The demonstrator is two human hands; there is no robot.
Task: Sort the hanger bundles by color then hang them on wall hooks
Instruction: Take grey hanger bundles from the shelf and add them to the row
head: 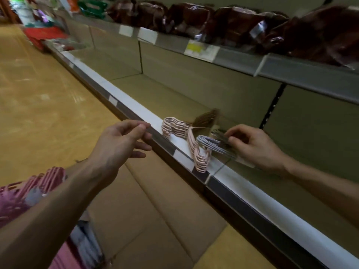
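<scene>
Here the person is reaching along a low shelf (174, 98) in a shop aisle, and the sorting is looking barely begun. The right hand (254, 146) is curling its fingers over a grey hanger bundle (212, 145) that is lying on the front lip of the shelf, the fingertips pressing on the dark wires at its far end. The left hand (120, 140) is hovering just left of the shelf edge with fingers loosely spread and thumb near the forefinger, holding nothing.

Two pale pink hanger bundles are lying beside the grey one: one (172, 127) to the left of it on the white shelf strip, the other (200, 156) draping over the front edge, touching the grey bundle. A brown bundle (206, 118) is sitting just behind them, farther back on the shelf. A deeper pink bundle (29, 193) is showing at the near left, below the left forearm; what is carrying it cannot be told.

No wall hooks are showing, and nothing is hanging yet. The colours are still lying mixed together, so both the grouping and the hanging are probably still ahead.

Flattened cardboard (165, 200) is lying on the floor below the shelf, and dark red packets (252, 24) are filling the upper shelf.
</scene>
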